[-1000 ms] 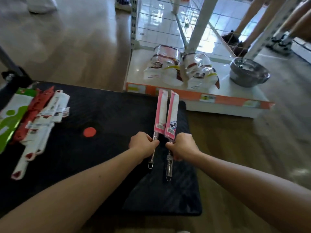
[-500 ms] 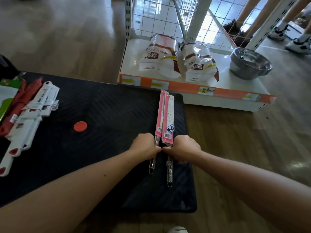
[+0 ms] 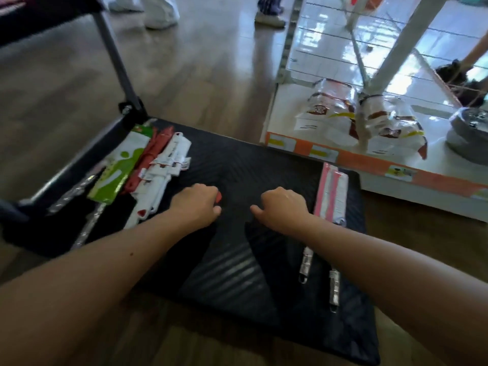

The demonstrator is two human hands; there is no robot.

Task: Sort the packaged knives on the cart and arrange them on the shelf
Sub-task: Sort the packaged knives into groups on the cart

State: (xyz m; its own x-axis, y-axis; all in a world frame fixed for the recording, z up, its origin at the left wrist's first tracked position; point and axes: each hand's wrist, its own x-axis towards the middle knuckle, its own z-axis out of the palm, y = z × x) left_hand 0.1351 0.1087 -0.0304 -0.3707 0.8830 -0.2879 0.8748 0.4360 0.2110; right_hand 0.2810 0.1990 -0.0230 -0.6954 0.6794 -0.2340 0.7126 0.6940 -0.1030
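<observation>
Two pink-sleeved packaged knives (image 3: 331,194) lie side by side on the right of the black cart deck (image 3: 250,165), their metal handles (image 3: 305,262) pointing toward me under my right forearm. A pile of white packaged knives (image 3: 163,167), a red pack (image 3: 150,157) and a green pack (image 3: 118,167) lies at the deck's left. My left hand (image 3: 195,204) hovers mid-deck, fingers loosely curled, holding nothing. My right hand (image 3: 284,207) is just left of the pink knives, loosely curled and holding nothing.
The low white shelf (image 3: 369,165) with an orange front strip stands beyond the cart's right corner, holding two clear bags (image 3: 330,112) and a metal bowl (image 3: 470,128). The cart's handle post (image 3: 113,54) rises at the left. Other people's legs stand behind.
Both hands have let go of the pink knives, which now lie on the deck's right side. The hands have moved left toward the middle, and the view has swung left.
</observation>
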